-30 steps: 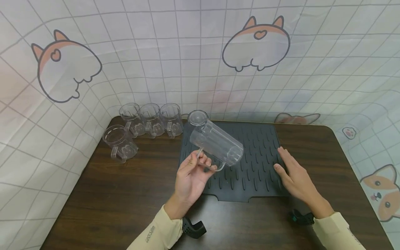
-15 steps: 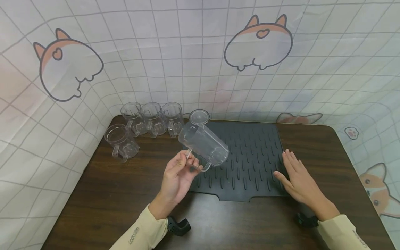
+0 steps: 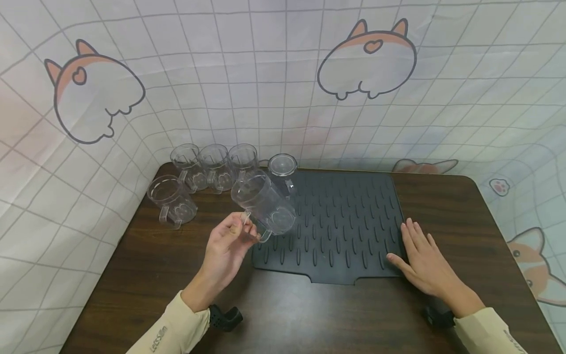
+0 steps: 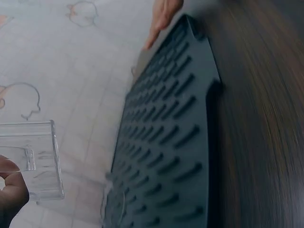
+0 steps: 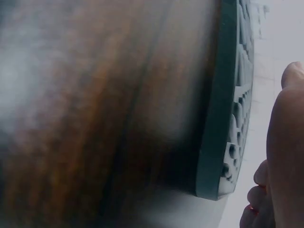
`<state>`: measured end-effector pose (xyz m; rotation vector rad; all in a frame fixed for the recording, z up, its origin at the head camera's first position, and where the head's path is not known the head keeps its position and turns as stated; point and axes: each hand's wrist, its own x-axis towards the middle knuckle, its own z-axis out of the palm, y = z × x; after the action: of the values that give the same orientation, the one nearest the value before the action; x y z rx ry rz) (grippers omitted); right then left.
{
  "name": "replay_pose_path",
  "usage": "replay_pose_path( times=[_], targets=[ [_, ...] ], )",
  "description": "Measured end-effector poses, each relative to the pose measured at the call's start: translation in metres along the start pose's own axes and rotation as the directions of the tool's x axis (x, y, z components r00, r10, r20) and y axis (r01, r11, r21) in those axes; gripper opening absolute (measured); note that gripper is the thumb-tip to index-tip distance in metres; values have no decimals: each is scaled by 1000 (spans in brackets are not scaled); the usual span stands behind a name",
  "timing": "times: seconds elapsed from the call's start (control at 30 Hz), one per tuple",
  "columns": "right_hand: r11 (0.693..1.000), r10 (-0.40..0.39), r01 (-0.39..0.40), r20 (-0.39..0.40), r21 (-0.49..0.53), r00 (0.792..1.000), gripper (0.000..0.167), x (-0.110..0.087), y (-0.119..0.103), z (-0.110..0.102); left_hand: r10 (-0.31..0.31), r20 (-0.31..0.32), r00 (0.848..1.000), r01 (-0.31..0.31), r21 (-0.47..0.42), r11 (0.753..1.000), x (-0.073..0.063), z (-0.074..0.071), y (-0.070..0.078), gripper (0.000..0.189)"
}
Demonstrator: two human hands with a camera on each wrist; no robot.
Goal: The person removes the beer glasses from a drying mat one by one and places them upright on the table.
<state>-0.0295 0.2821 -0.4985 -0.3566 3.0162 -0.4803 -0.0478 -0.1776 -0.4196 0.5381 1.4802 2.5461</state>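
My left hand [image 3: 227,246] grips the handle of a clear glass mug [image 3: 265,204], its fingers curled round it. The mug is tilted, its mouth toward the upper left, and it overlaps the left edge of a dark ribbed mat [image 3: 336,221]. In the left wrist view the same mug [image 4: 40,166] shows at the lower left beside my thumb. My right hand [image 3: 426,263] lies flat with straight fingers at the mat's right edge. Another clear mug [image 3: 283,167] stands on the mat's back left corner.
Three clear mugs stand in a row at the back left, the middle one [image 3: 216,167] among them. One more mug [image 3: 172,199] stands in front of them at the left. A patterned cloth wall [image 3: 300,88] rises behind the wooden table [image 3: 283,314].
My left hand has moved left with the tilted mug, uncovering more of the mug on the mat's corner. The right hand has shifted slightly down and right.
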Motion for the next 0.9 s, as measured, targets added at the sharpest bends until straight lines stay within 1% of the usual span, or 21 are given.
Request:
replay_pose_path(
  times=[0.1,0.27,0.43,0.53,0.73,0.9],
  targets=[
    [1000,2,-2,26,-14,1000,93,-1,0,2,-1,-23,1000,2,48,999,-3,-8,5,23],
    [1000,15,-14,53,-21,998,93,-1,0,7,-21,-97,995,32,117,993,-9,-23,11,23],
    [999,22,-20,61,-29,998,94,-2,0,10,-30,-166,986,55,148,987,-13,-38,13,23],
    [999,27,-25,64,-36,998,96,-4,0,11,-29,-196,980,62,162,985,-16,-46,14,22],
    [999,34,-31,71,-45,997,98,-5,-1,11,6,-246,969,45,200,979,-19,-62,15,20],
    [998,39,-34,86,-56,996,99,-4,-2,12,27,-273,962,24,182,983,-20,-70,16,20]
  ],
)
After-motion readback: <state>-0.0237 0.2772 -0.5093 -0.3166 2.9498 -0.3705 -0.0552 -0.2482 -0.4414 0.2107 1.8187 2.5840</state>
